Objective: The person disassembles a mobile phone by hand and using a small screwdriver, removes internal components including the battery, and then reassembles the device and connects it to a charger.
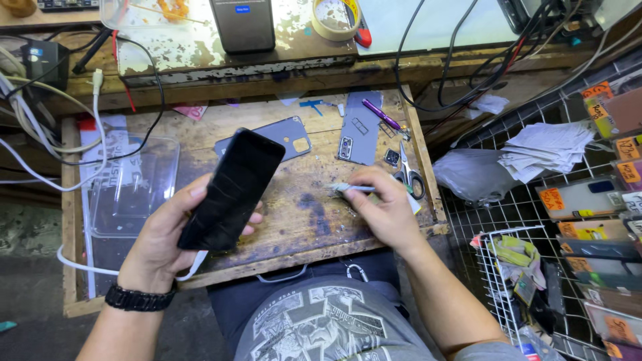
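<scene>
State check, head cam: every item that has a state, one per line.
left hand: gripping black phone, screen dark, tilted above bench
right hand: pinching small pale tool, tip on wooden bench
grey back cover: detached, lying flat
grey phone body: lying flat
scissors: closed, lying flat
tape roll: lying flat on shelf

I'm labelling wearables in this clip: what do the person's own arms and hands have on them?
Both forearms are bare, with no sleeves reaching them and no gloves. The left hand has a black chunky-linked wristband at its wrist, like a watch strap. The right hand shows no ring, band or watch. Nails look short and unpainted.
</scene>
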